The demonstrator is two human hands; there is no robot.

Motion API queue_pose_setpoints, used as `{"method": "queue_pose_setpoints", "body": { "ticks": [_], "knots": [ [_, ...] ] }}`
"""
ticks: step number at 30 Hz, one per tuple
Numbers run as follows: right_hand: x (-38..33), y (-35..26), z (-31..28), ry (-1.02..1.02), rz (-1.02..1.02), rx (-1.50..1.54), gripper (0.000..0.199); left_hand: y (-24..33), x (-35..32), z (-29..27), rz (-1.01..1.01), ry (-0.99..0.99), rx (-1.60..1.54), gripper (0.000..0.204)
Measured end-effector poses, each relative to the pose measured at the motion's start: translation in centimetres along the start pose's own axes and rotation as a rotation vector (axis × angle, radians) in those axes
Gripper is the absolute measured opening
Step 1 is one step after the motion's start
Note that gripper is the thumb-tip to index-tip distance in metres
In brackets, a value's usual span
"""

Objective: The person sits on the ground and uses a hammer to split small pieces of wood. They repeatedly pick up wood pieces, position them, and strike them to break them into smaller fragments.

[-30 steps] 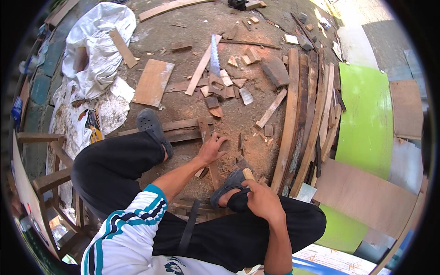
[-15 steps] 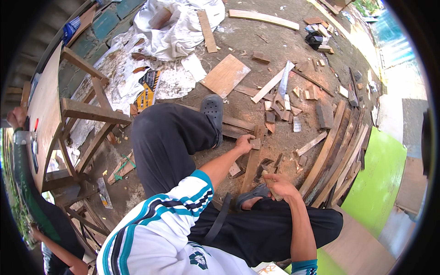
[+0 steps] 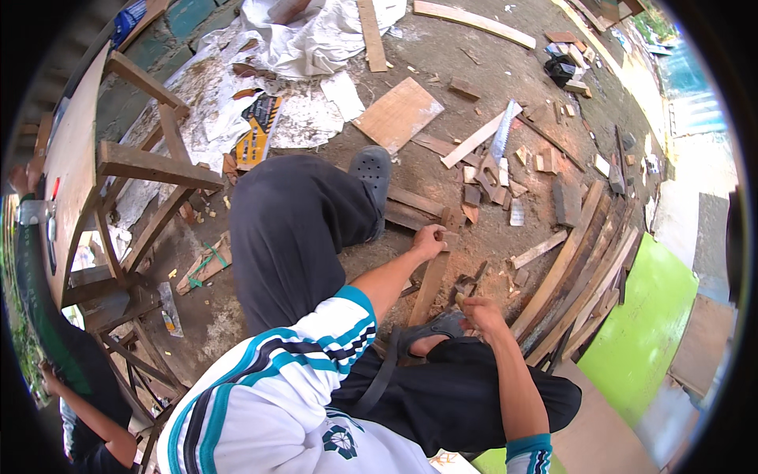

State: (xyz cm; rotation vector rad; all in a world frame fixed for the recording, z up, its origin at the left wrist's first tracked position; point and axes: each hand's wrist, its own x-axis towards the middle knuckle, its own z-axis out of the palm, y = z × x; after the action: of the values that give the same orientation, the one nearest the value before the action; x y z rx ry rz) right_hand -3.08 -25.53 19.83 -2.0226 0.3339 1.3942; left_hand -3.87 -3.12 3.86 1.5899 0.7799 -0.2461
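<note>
My left hand (image 3: 429, 242) is closed with its fingers on a small wood block (image 3: 451, 239), which sits at the upper part of a narrow wooden plank (image 3: 429, 291). That plank slants over the ground between my feet. Close to my right sandal (image 3: 438, 330), my right hand (image 3: 481, 314) is wrapped round a short, light wooden piece (image 3: 460, 299); only its tip shows above the fist, so I cannot tell whether it is a tool handle. Dark pieces (image 3: 467, 283) lie just beyond that hand, amid sawdust.
A handsaw (image 3: 500, 142) lies among offcuts ahead. Long boards (image 3: 564, 268) are stacked at right beside a green sheet (image 3: 643, 316). A wooden frame with a plywood top (image 3: 75, 182) stands at left, where another person's arm (image 3: 91, 415) shows. White sheeting (image 3: 292, 47) covers ground farther off.
The whole view has shifted slightly. My right hand has turned, so less of the wooden piece shows below the fist. My left hand stays at the block on the plank.
</note>
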Motion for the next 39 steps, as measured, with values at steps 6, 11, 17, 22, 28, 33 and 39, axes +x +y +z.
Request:
{"method": "queue_pose_setpoints", "body": {
  "ticks": [6,11,17,22,28,33,39],
  "knots": [
    [4.2,0.2,1.5,0.105,-0.005,-0.059,0.039,-0.6,0.1,1.0,-0.038,0.057,-0.159,0.055],
    [6.7,2.2,2.2,0.353,-0.103,0.108,0.029,-0.2,0.0,1.3,-0.028,0.034,-0.259,0.052],
    [7.2,2.2,3.7,0.571,-0.420,0.098,0.031,-0.4,0.2,0.3,-0.057,0.053,-0.308,0.049],
    [10.9,2.7,2.5,0.373,-0.573,0.484,0.034,0.7,0.3,0.1,-0.062,0.047,-0.248,0.046],
    [5.6,-7.7,1.9,0.487,-0.596,0.508,0.040,-0.5,0.6,-0.2,-0.042,0.086,-0.242,0.044],
    [5.1,-15.0,0.8,0.460,-0.526,0.620,0.034,-2.4,1.7,0.5,-0.029,0.094,-0.330,0.041],
    [8.0,-20.1,2.1,0.456,-0.349,0.565,0.030,-2.3,1.9,0.6,-0.019,0.110,-0.315,0.038]
  ]
}}
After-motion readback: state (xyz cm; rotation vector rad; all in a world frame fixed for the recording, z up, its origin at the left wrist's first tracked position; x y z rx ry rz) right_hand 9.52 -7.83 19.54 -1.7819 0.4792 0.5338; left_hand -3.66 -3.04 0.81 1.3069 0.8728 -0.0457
